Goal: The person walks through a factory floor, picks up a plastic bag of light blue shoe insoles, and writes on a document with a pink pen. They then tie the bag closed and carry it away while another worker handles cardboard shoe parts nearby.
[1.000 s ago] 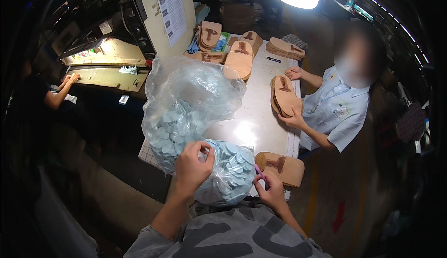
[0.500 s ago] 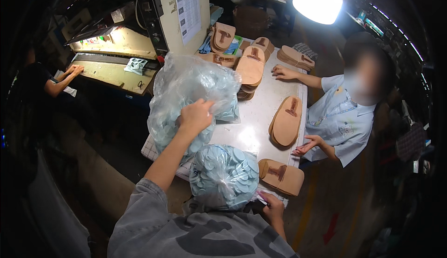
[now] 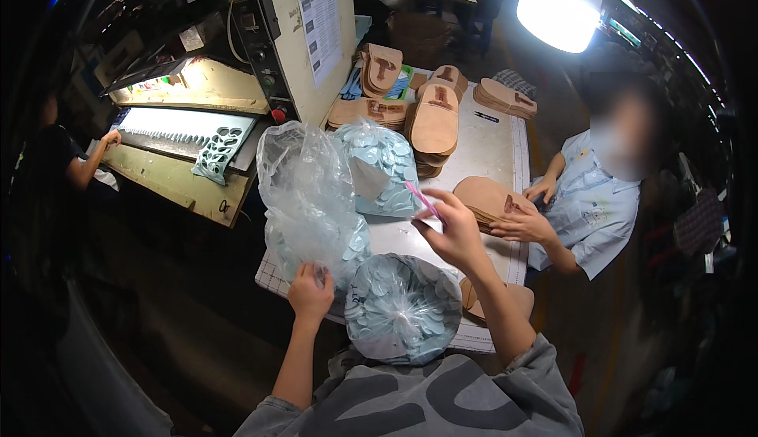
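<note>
My left hand (image 3: 310, 293) is closed on the side of a large clear plastic bag (image 3: 306, 168), which holds pale blue cut pieces at its bottom. Above the table my right hand (image 3: 452, 232) is raised, pinching a slim pink pen-like tool (image 3: 423, 200). Directly in front of me stands a gathered clear bag (image 3: 403, 315) packed with round pale blue pieces. Another bag of the same pieces (image 3: 383, 172) sits farther back, a whitish paper patch (image 3: 369, 178) on its side.
Stacks of tan sole-shaped pieces (image 3: 434, 121) stand on the white table (image 3: 466, 149). A person across the right edge has both hands on one stack (image 3: 491, 200). At left, another person works by a machine bed (image 3: 158, 165). A bright lamp (image 3: 559, 7) hangs overhead.
My right hand has risen from the near edge to over the table with the pink tool. My left hand has moved down the large bag, uncovering the bag behind. The person opposite now handles a stack.
</note>
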Demonstrator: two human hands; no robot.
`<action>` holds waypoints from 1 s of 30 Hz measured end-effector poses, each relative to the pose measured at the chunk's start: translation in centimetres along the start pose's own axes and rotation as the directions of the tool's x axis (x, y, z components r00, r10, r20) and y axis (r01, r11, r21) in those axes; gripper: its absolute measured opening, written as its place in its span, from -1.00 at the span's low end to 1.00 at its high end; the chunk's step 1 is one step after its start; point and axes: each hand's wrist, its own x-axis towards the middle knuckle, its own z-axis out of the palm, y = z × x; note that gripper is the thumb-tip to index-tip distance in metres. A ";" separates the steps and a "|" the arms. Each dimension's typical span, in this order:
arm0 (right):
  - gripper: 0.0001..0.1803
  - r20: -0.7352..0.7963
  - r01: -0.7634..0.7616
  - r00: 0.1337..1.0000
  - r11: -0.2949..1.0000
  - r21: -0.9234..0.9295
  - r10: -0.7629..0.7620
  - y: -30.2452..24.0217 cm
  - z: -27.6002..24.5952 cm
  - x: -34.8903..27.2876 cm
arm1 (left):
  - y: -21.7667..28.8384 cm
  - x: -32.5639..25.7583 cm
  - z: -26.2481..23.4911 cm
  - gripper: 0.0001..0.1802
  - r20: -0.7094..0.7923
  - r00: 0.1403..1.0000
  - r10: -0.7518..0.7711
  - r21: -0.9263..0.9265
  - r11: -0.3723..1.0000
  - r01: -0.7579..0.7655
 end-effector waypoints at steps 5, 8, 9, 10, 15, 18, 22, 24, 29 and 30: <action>-0.62 -0.070 0.056 0.996 0.994 -0.096 -0.063 3.7 7.7 13.9 | -0.2 -1.6 2.1 -0.65 -0.101 0.993 0.065 0.035 0.997 -0.062; -0.53 0.083 -0.260 0.962 0.966 0.005 0.259 6.0 10.2 18.4 | -0.7 -2.0 2.6 -0.66 -0.114 0.986 0.121 0.055 0.992 -0.115; -0.51 0.098 -0.257 0.958 0.959 -0.120 0.269 6.7 10.8 18.8 | -0.8 -2.1 2.7 -0.66 -0.113 0.985 0.129 0.070 0.990 -0.122; -0.48 0.098 -0.231 0.962 0.949 -0.216 0.256 7.2 11.4 18.8 | -1.0 -2.1 2.8 -0.66 -0.119 0.983 0.139 0.063 0.989 -0.132; -0.33 0.217 -0.447 0.871 0.894 -0.019 0.440 7.1 10.9 16.7 | -1.7 -1.8 3.7 -0.66 -0.169 0.963 0.212 0.046 0.977 -0.207; -0.45 0.311 -0.500 0.848 0.841 0.205 0.429 3.9 8.6 14.7 | -1.5 -1.5 3.7 -0.68 -0.164 0.960 0.228 0.044 0.974 -0.224; -0.58 0.125 -0.368 0.923 0.742 0.561 0.363 -2.8 2.9 10.9 | -0.6 -0.9 2.4 -0.65 -0.076 0.984 0.162 0.036 0.986 -0.160; -0.63 0.038 -0.312 0.928 0.720 0.620 0.370 -5.5 -2.1 8.1 | -0.1 -0.4 1.2 -0.67 0.020 0.993 0.114 0.014 0.993 -0.114; -0.77 -0.201 -0.078 0.949 0.800 0.595 0.243 -8.7 -12.1 -4.2 | 2.8 -0.5 -3.3 -0.62 0.023 0.991 -0.134 -0.254 0.958 0.136; -0.77 -0.281 0.030 0.954 0.898 0.438 0.105 -9.2 -13.4 -6.8 | 3.8 -0.8 -4.3 -0.60 -0.020 0.995 -0.097 -0.269 0.959 0.088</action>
